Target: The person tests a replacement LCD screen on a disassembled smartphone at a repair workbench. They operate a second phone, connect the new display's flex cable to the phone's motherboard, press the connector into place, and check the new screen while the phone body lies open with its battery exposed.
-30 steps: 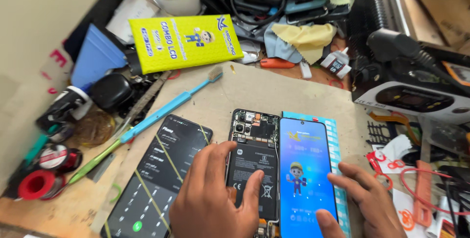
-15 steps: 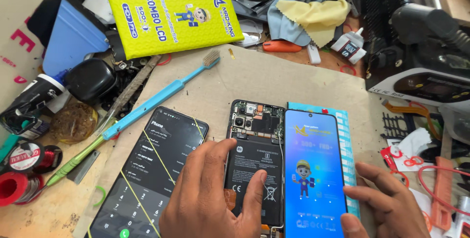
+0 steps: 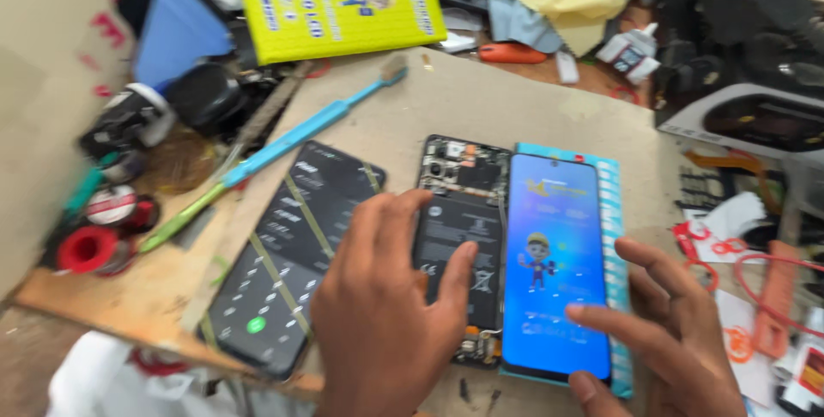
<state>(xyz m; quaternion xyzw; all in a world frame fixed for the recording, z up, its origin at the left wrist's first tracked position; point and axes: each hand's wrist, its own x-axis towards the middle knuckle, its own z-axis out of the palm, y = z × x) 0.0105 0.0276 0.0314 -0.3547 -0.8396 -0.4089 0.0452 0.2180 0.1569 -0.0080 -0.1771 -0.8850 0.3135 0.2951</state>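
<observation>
Two bare hands in view, left hand [image 3: 378, 314] and right hand [image 3: 665, 340]. No gloves, rings or watch visible on either. Fingers uncovered, nails short. Wrists run out of frame at the bottom edge; no sleeve or cuff visible. Picture slightly blurred, so finer detail unreadable.

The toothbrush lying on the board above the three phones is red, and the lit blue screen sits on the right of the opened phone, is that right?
Not quite: the toothbrush is blue, not red, as the head view shows. The rest holds: it lies on the board above the phones, and the lit blue screen sits to the right of the opened phone.
</observation>
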